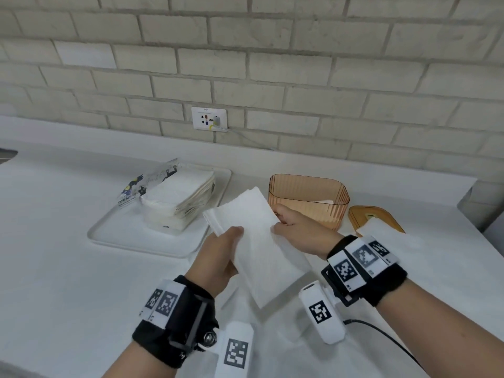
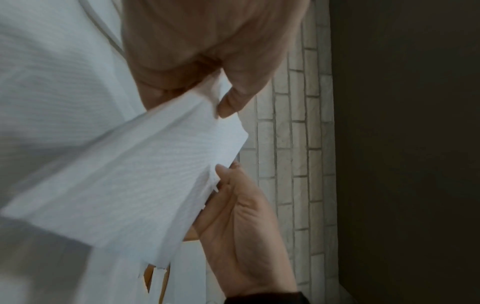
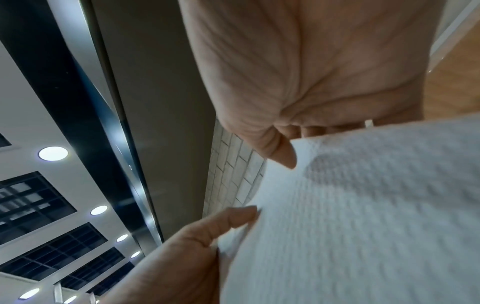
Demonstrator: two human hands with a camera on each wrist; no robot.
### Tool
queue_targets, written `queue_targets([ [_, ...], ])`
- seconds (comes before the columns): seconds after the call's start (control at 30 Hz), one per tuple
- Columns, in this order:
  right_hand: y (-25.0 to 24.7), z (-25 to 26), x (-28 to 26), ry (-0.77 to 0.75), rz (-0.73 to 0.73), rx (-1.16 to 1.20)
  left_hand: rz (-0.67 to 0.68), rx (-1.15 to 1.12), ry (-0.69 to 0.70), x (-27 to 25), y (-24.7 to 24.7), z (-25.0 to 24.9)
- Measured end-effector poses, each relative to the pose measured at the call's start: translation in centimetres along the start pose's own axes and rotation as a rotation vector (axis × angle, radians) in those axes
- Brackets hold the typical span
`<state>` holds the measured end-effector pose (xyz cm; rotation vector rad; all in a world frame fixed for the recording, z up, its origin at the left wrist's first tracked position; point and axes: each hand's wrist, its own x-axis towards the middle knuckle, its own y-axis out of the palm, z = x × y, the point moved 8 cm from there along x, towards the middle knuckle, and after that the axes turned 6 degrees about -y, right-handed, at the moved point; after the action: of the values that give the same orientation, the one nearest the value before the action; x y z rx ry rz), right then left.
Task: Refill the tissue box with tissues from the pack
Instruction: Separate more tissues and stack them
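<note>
I hold a folded stack of white tissues (image 1: 259, 241) above the counter with both hands. My left hand (image 1: 231, 249) grips its near left edge, thumb on top. My right hand (image 1: 278, 221) pinches the far right edge, just in front of the translucent orange tissue box (image 1: 308, 197), which stands open-topped. The opened tissue pack (image 1: 177, 197) lies on a white tray (image 1: 114, 233) at the left. The left wrist view shows the tissue stack (image 2: 130, 164) between my left thumb (image 2: 233, 98) and my right hand (image 2: 241, 226). The right wrist view has the tissues (image 3: 363, 205) under my right thumb (image 3: 280, 152).
The box's orange lid (image 1: 360, 214) lies on the counter to the right of the box, with a loose white tissue (image 1: 381, 233) across it. A brick wall with a socket (image 1: 208, 118) runs behind. The counter edge drops off at the far right.
</note>
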<state>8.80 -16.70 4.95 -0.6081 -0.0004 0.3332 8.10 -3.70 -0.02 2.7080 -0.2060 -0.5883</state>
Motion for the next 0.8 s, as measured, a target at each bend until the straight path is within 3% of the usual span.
queue_targets([
  [0.1, 1.3, 0.9, 0.4, -0.027, 0.057, -0.021, 0.062, -0.082, -0.045, -0.6, -0.5, -0.3],
  [0.23, 1.3, 1.2, 0.9, -0.017, -0.107, 0.093, 0.150, -0.128, -0.004, -1.7, -0.8, -0.8],
  [0.33, 1.2, -0.1, 0.3, 0.105, -0.106, 0.244, 0.071, -0.119, 0.007, -2.3, -3.6, -0.4],
  [0.37, 0.8, -1.0, -0.3, 0.171, -0.116, 0.175, 0.000, -0.105, 0.023, -2.3, -5.4, -0.4],
  [0.43, 0.2, -3.5, -1.6, 0.318, -0.090, -0.199, -0.167, -0.072, 0.052, -2.6, -9.9, -0.3],
  [0.53, 1.8, -7.3, -2.6, 0.455, 0.088, -0.637, -0.315, -0.060, 0.020, -3.3, -15.7, 1.6],
  [0.63, 3.8, -9.2, -2.4, 0.481, 0.061, -0.674, -0.345, -0.069, -0.024, -4.3, -18.1, 3.8],
  [0.8, 4.7, -9.4, -1.4, 0.467, 0.009, -0.584, -0.242, -0.151, -0.027, -4.8, -18.2, 4.6],
])
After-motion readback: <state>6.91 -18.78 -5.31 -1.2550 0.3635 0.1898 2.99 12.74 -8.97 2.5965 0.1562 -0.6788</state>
